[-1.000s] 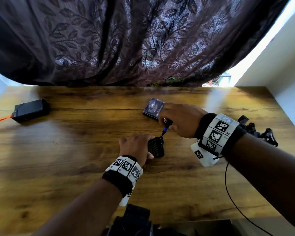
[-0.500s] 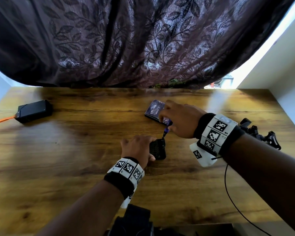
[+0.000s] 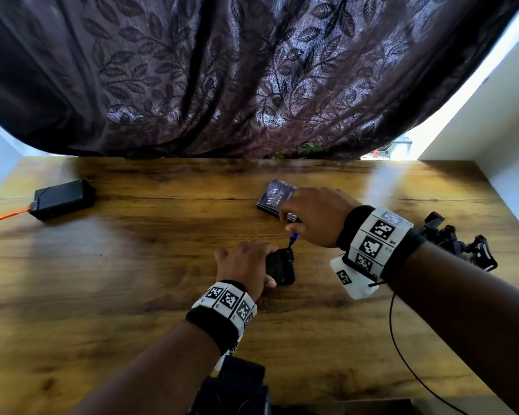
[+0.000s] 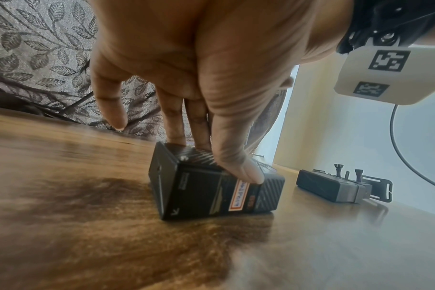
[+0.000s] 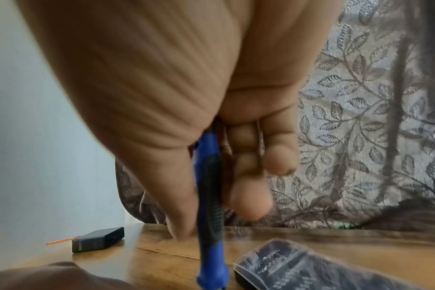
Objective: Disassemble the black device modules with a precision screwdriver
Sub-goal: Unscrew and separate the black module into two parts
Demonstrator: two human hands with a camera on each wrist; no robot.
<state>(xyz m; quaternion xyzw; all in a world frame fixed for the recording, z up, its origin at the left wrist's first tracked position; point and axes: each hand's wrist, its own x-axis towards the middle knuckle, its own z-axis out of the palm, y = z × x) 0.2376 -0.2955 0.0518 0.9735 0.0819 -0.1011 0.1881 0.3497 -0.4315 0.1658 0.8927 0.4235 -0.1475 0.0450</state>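
A small black module (image 3: 282, 268) lies on the wooden table (image 3: 132, 280) near its middle. My left hand (image 3: 252, 262) grips it, thumb (image 4: 238, 164) on the near side and fingers on its ribbed top (image 4: 196, 155). An orange-and-white label (image 4: 238, 196) shows on the module's side. My right hand (image 3: 297, 223) pinches a blue-and-black precision screwdriver (image 3: 292, 237) (image 5: 209, 196), held nearly upright with its tip at the module's far right corner. The tip itself is hidden.
A clear-lidded bit case (image 3: 274, 196) (image 5: 298, 270) lies just behind my right hand. A black box with an orange cable (image 3: 62, 199) sits far left. A black module with a clamp mount (image 3: 459, 244) (image 4: 330, 186) lies at the right, and a thin black cable (image 3: 402, 348) trails near the front edge.
Both hands keep their holds in the same spot. Only the head view has shifted slightly.
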